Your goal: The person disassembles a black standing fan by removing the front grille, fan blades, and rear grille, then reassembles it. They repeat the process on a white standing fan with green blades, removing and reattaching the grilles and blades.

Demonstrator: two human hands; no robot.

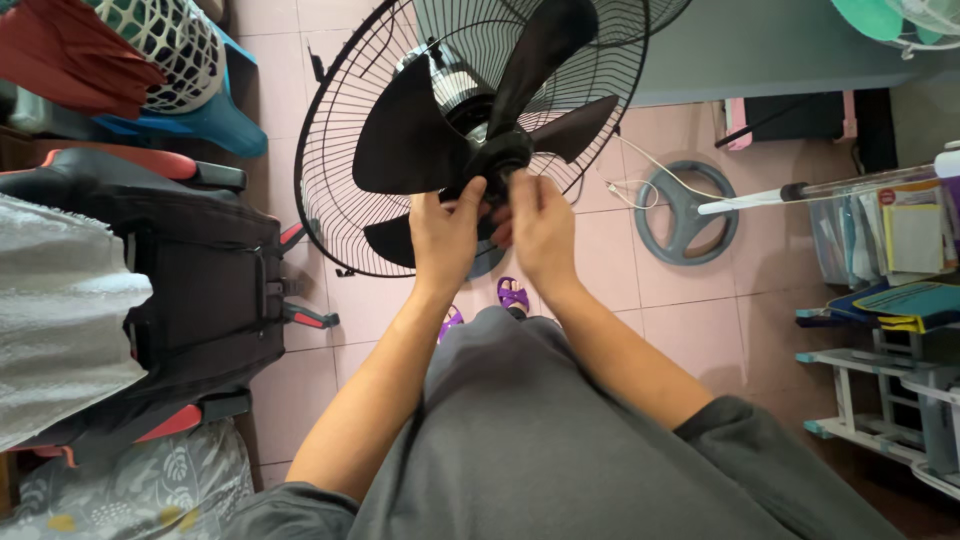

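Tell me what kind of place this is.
Probably a room in a home: pink tiled floor, a black and red chair, a laundry basket. Both hands work at the hub of a black fan.

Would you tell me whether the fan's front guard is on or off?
Off: the black blades sit bare before the rear grille, and both hands reach the hub.

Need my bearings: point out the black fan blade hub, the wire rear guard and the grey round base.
black fan blade hub (497,155), head view, centre cap
wire rear guard (330,190), head view, left rim
grey round base (687,212), head view, ring
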